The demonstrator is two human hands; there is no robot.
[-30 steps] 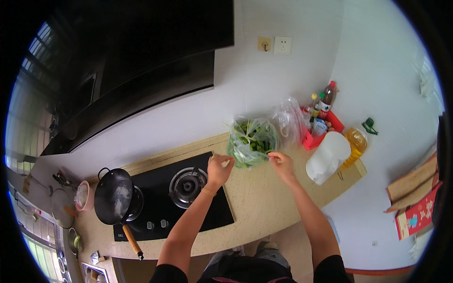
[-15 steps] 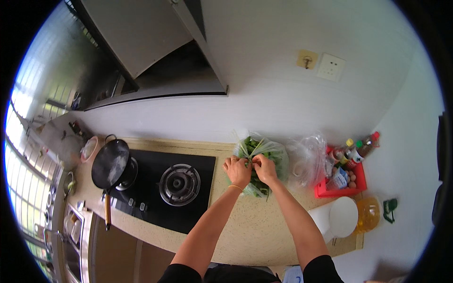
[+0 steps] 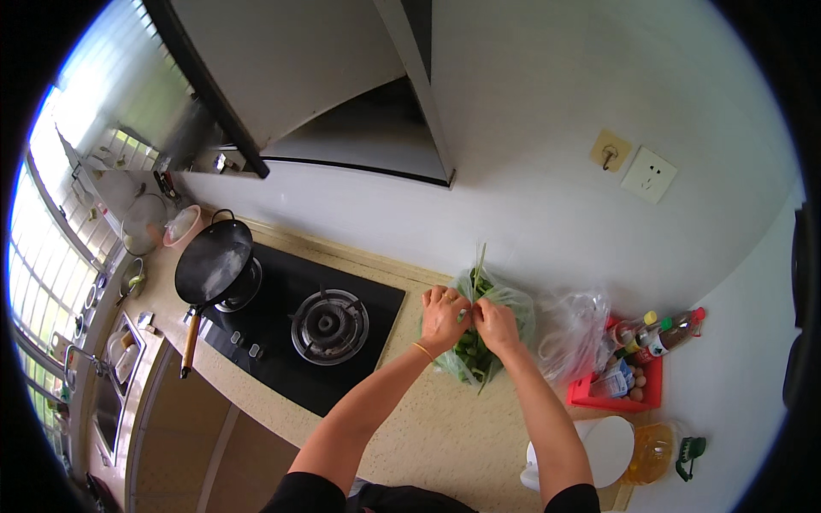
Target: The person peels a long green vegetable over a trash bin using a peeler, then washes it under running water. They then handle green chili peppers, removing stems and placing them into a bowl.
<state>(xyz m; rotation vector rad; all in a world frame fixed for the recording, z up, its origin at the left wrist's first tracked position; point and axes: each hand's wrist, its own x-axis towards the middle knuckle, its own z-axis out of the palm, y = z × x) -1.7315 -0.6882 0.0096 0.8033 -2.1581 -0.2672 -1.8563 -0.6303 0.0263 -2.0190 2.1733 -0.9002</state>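
Note:
Leafy green vegetables (image 3: 471, 352) lie in a thin clear plastic bag (image 3: 520, 309) on the counter, to the right of the stove. Long pale stems rise from the bag toward the wall. My left hand (image 3: 445, 321) has its fingers curled on the bag's gathered edge, with a ring and a yellow wristband showing. Close beside it, my right hand (image 3: 496, 327) pinches the plastic from the other side. The fingertips of both hands meet over the greens and partly hide what lies between them.
A black wok (image 3: 214, 263) with a wooden handle sits on the left burner of the black gas stove (image 3: 282, 342). Right of the bag are crumpled clear plastic (image 3: 571, 338), a red basket (image 3: 609, 404) with eggs and bottles, a white container (image 3: 605, 449) and an oil jug (image 3: 654, 453).
The whole view has tilted and shifted, so the stove and counter slant down to the right. Both hands stay at the bag; the long stems now stand up more beyond my fingers.

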